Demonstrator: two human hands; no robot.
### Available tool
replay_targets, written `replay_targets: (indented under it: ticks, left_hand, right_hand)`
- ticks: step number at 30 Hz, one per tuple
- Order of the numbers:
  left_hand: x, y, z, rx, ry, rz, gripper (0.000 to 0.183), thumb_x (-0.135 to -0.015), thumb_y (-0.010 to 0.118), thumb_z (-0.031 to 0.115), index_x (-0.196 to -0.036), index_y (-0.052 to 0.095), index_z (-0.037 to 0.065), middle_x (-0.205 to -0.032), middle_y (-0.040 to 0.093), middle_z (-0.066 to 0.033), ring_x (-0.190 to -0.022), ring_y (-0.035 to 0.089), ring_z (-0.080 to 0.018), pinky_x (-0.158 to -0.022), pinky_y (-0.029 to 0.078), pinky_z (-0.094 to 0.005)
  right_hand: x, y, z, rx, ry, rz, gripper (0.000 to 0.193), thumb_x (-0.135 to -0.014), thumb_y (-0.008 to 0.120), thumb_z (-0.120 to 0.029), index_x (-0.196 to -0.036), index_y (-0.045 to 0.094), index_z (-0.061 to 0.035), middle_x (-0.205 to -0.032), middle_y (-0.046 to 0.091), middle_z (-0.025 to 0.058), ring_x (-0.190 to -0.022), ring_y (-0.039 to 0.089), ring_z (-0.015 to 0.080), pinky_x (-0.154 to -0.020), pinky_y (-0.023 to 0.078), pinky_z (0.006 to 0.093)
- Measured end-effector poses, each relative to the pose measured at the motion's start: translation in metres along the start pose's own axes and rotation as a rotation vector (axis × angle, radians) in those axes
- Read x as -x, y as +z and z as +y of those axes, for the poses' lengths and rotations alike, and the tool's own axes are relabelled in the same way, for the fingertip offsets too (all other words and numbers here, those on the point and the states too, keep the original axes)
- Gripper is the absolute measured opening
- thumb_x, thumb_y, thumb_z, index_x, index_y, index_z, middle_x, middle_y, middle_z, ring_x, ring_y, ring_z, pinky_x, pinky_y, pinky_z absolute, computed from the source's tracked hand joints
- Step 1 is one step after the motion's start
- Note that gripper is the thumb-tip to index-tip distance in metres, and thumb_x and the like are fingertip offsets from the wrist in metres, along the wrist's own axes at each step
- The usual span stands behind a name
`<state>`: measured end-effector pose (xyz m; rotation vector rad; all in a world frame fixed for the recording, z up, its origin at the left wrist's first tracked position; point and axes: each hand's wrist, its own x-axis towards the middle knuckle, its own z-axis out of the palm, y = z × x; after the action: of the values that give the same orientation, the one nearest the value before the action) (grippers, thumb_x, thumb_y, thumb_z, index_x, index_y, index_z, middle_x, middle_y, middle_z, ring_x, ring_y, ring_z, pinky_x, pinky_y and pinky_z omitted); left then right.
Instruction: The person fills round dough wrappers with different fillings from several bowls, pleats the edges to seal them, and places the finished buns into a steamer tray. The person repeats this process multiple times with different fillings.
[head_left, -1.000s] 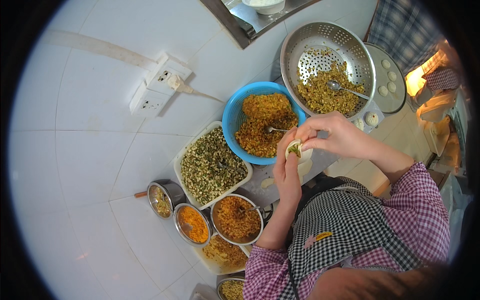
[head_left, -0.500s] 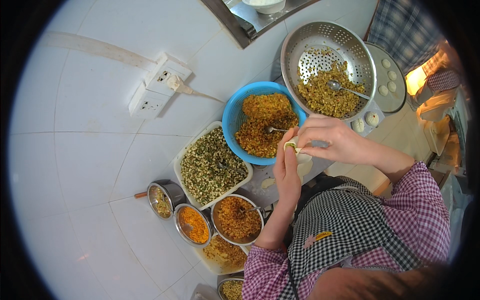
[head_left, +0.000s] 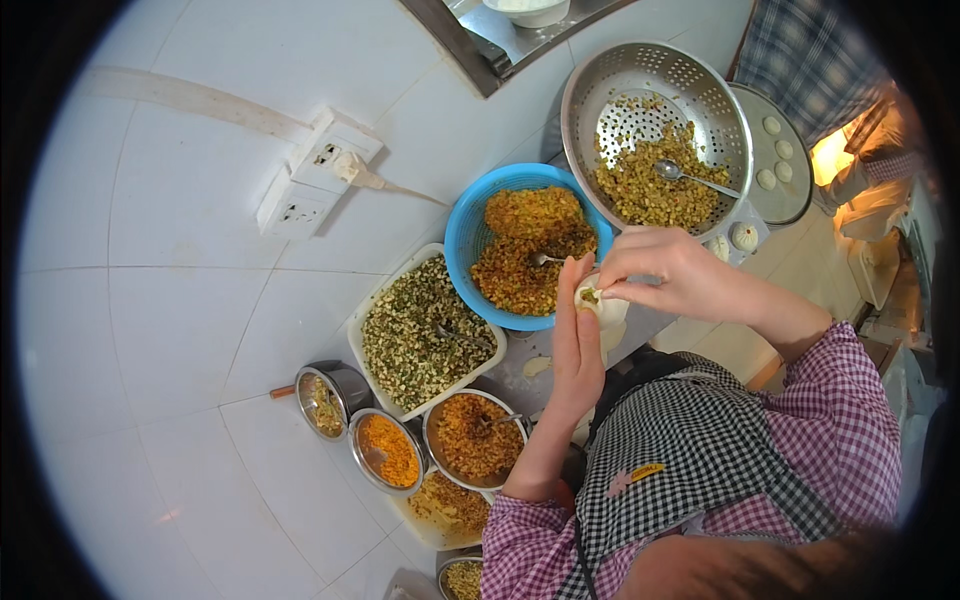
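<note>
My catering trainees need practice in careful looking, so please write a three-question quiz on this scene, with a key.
1. Multiple choice: What stands between the perforated metal colander and the white tub?
A) Steel bowl of orange filling
B) Blue plastic basket
C) Round tray of buns

2. True or false: The dough wrapper is completely sealed.

3. Fill the gap: The right hand pinches the wrapper's edge while the ____ hand supports it.

Key:
1. B.
2. False: green filling shows through an opening.
3. Left.

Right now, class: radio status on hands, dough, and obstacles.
Left hand holding dough wrapper. Right hand pinching its rim. Filling showing. Blue basket close by; no obstruction visible.
</note>
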<state>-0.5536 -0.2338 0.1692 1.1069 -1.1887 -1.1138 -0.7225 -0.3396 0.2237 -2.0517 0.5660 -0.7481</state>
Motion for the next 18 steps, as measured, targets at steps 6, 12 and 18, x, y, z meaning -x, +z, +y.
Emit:
replay_targets:
  ticks: [6, 12, 18]
  left_hand:
    - [0.0, 0.001, 0.001, 0.013, -0.08, 0.05, 0.047, -0.112, 0.034, 0.021, -0.153, 0.037, -0.003, -0.15, 0.048, -0.0164, -0.138, 0.046, -0.0253, -0.114, 0.034, -0.0372]
    - [0.002, -0.002, 0.003, 0.056, -0.156, 0.074, 0.043, -0.11, 0.038, 0.018, -0.147, 0.047, -0.003, -0.149, 0.05, -0.0168, -0.136, 0.049, -0.0263, -0.113, 0.036, -0.0369]
    - [0.0, -0.007, 0.003, -0.136, 0.08, -0.042, 0.045, -0.109, 0.036, 0.015, -0.149, 0.043, -0.004, -0.153, 0.045, -0.0182, -0.14, 0.044, -0.0283, -0.115, 0.034, -0.0377]
  right_hand:
    - [0.0, 0.008, -0.004, 0.103, -0.103, 0.002, 0.013, -0.083, 0.076, -0.009, -0.091, 0.067, -0.0028, -0.091, 0.066, 0.0078, -0.088, 0.062, 0.0267, -0.08, 0.051, 0.0376]
    - [-0.002, 0.01, -0.003, 0.077, -0.086, 0.039, 0.012, -0.083, 0.076, -0.008, -0.09, 0.067, -0.0029, -0.089, 0.066, 0.0077, -0.085, 0.063, 0.0264, -0.076, 0.051, 0.0376]
    - [0.0, 0.0, -0.002, 0.003, 0.022, -0.056, 0.013, -0.084, 0.078, -0.007, -0.094, 0.07, -0.0045, -0.088, 0.066, 0.008, -0.083, 0.065, 0.0261, -0.073, 0.052, 0.0366]
